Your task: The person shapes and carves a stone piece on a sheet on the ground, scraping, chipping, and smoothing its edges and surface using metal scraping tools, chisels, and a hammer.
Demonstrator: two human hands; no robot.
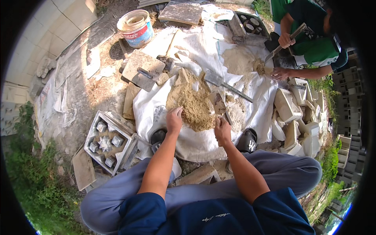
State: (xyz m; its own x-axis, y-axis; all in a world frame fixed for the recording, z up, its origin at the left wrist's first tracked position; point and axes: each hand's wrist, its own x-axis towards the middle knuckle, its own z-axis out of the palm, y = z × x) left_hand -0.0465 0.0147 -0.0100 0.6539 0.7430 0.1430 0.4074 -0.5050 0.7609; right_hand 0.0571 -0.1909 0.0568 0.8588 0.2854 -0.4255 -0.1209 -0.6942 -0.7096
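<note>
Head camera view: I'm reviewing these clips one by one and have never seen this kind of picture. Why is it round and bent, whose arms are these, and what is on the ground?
The picture comes from a wide fisheye camera worn on a person's head, looking down, so straight edges bend near the rim. The two forearms rising from the lower edge are the wearer's own. The left hand rests its fingers on a pile of sandy mix heaped on a white sheet. The right hand grips a trowel at the pile's edge. A patterned square mould lies to the left, a bucket stands farther off, and pale blocks are stacked on the right. At top right, another person's hands work a second pile with a tool.
</note>
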